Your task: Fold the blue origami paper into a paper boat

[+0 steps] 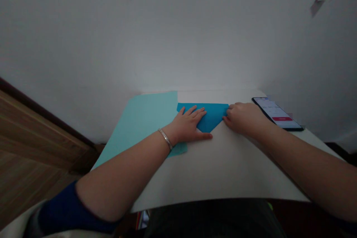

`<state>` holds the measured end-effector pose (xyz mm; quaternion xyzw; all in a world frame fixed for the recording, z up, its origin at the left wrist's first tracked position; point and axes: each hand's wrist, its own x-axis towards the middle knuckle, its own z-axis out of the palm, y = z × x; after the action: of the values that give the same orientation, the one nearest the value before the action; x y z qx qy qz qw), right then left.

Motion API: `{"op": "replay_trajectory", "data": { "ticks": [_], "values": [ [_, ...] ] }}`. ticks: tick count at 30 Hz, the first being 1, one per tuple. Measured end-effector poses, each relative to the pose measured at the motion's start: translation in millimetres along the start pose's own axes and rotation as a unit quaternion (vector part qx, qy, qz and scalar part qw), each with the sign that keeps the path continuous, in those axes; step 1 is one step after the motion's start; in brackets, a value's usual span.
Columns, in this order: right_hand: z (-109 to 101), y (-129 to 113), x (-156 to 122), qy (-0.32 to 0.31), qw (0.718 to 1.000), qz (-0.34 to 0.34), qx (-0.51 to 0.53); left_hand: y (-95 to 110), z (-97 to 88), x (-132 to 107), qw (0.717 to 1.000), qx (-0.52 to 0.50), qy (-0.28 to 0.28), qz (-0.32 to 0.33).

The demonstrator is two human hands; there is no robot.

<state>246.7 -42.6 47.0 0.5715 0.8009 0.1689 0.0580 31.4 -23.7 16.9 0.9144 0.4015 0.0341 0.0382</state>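
Observation:
A folded sheet of blue paper lies on the white table, with a straight far edge and a slanted near right edge. My left hand rests flat on its left part, fingers spread and thumb pointing right. At the paper's right corner, my right hand has its fingers curled and pinched on the corner. Part of the blue paper is hidden under the left hand. To the left lies a larger pale turquoise sheet, partly beneath my left wrist and forearm.
A smartphone with a lit screen lies beyond my right wrist near the table's right side. The white table meets a grey wall at the back. A wooden panel stands on the left. Something pale hangs on the wall at upper right.

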Motion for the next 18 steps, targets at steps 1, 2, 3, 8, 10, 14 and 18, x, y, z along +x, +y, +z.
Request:
{"op": "replay_trajectory", "data": {
  "ticks": [1,2,3,8,10,14,18],
  "values": [
    [-1.3,-1.8,-1.5,0.007,1.000,-0.027,0.007,0.3,-0.1,-0.1,1.000,0.001,0.003,0.001],
    [-2.0,-3.3,-2.9,0.016,0.998,-0.057,0.017,0.6,-0.3,-0.1,1.000,0.003,0.005,0.002],
    [-1.9,-4.4,-4.0,0.027,0.996,-0.086,0.027,1.1,-0.6,0.0,1.000,0.005,0.007,0.005],
    [9.1,-5.8,-2.7,0.088,0.975,-0.185,0.084,2.1,-1.2,0.7,1.000,0.008,0.018,0.019],
    [13.7,-6.6,-0.9,0.115,0.966,-0.211,0.101,1.3,-0.5,1.0,0.999,0.008,0.019,0.024],
    [15.5,-10.7,-0.7,0.145,0.955,-0.241,0.094,-1.4,2.4,1.5,0.999,0.011,0.026,0.037],
    [13.7,-14.3,-2.5,0.172,0.954,-0.233,0.076,-2.9,3.3,1.5,0.995,0.031,0.066,0.064]
  ]
}}
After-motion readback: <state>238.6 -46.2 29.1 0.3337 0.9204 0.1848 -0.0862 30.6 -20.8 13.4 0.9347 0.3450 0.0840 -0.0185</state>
